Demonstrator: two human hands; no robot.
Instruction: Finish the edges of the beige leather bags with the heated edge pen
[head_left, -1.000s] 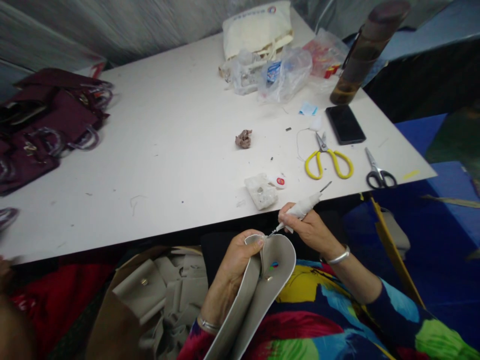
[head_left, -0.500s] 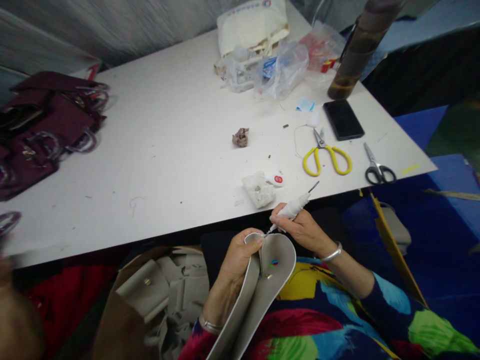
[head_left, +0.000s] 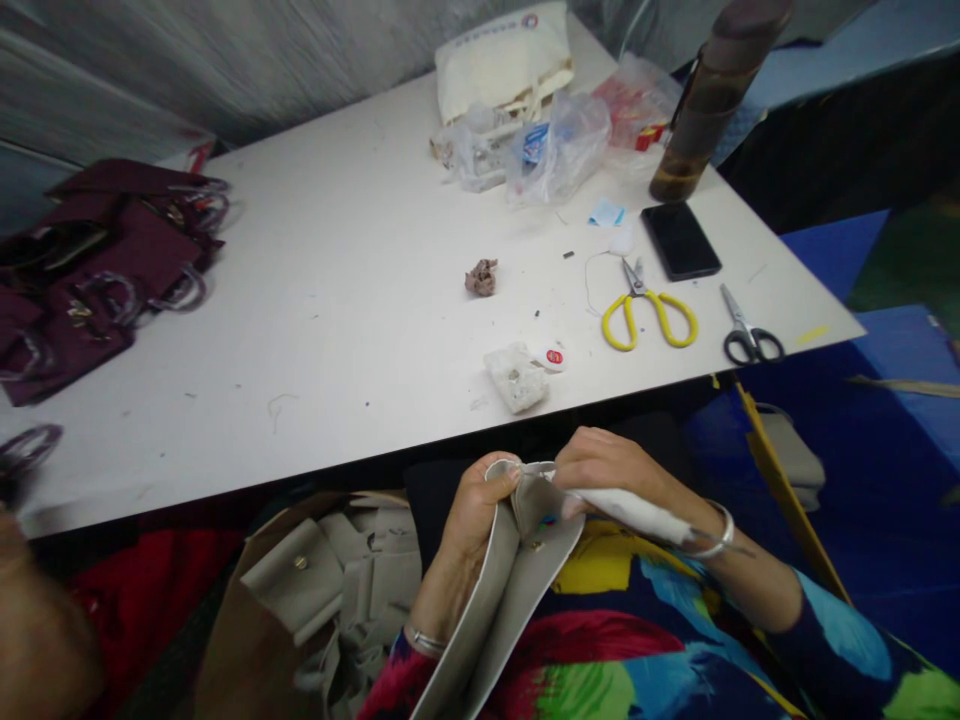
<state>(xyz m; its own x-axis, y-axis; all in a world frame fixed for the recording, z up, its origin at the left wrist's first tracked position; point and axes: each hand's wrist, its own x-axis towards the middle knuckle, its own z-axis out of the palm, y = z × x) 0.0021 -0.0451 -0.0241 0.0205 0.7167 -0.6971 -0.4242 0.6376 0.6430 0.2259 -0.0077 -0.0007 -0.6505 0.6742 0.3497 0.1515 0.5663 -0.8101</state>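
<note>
My left hand (head_left: 472, 515) pinches the folded upper edge of a grey leather bag piece (head_left: 491, 600), whose two layers hang open towards my lap. A small gold fitting (head_left: 536, 546) shows on its inner face. At the same top edge my right hand (head_left: 611, 465) is closed, its fingertips pressed against the leather. A slim white-wrapped tool (head_left: 637, 513) lies tucked in that hand, its dark thin end pointing back past the wrist bangle. Its other end is hidden by the fingers.
On the white table (head_left: 375, 330) lie yellow-handled scissors (head_left: 649, 305), black-handled scissors (head_left: 750, 335), a phone (head_left: 681, 240) and a whitish block (head_left: 517, 378). A bottle (head_left: 697, 120) stands behind. Maroon bags (head_left: 112, 270) are at left. Grey leather pieces (head_left: 330, 580) fill a box below. Another person's arm (head_left: 41, 620) shows at left.
My right hand has turned over and shifted slightly right, its fingers now at the leather's edge. The white tool has swung from pointing up-right to pointing back along the wrist.
</note>
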